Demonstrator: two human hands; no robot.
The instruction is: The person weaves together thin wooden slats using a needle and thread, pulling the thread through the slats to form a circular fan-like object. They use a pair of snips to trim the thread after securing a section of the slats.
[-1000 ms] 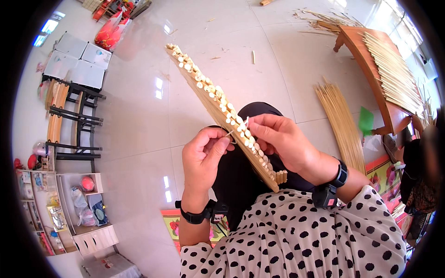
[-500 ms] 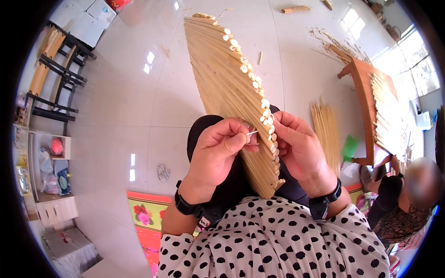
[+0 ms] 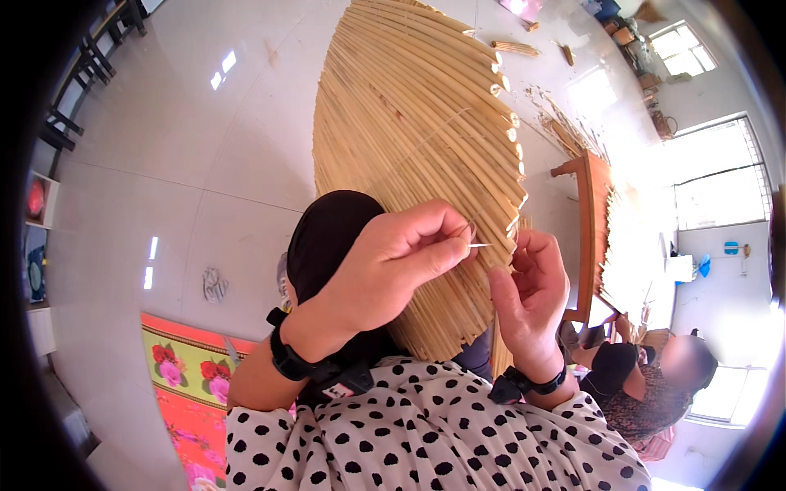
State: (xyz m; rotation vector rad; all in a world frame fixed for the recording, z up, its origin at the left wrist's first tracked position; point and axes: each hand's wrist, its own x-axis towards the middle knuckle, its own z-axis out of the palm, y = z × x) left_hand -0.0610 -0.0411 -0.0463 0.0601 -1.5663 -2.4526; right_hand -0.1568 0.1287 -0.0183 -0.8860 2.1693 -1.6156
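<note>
A fan-shaped panel of pale dry stalks (image 3: 401,123) stands tilted over my lap, its cut round ends along the right edge. My left hand (image 3: 393,258) lies in front of it, thumb and forefinger pinching a thin white needle (image 3: 481,245) whose point faces the right edge. A fine thread loop shows by those fingertips. Across the stalks above runs a faint line of thread (image 3: 434,131). At the lower right edge, my right hand (image 3: 532,295) is curled about the stalk ends, thumb in front; its exact grip is partly hidden.
A person (image 3: 634,376) sits at the right by a wooden table (image 3: 583,237) with stalks on it. Stalk scraps (image 3: 565,135) litter the floor beyond. A flowered red mat (image 3: 184,393) lies at the lower left, near a small crumpled bundle (image 3: 214,285).
The panel has turned so its broad face shows more, and it reaches farther up the view. My left hand has brought the needle close to the right edge. The whole view has swung right.
</note>
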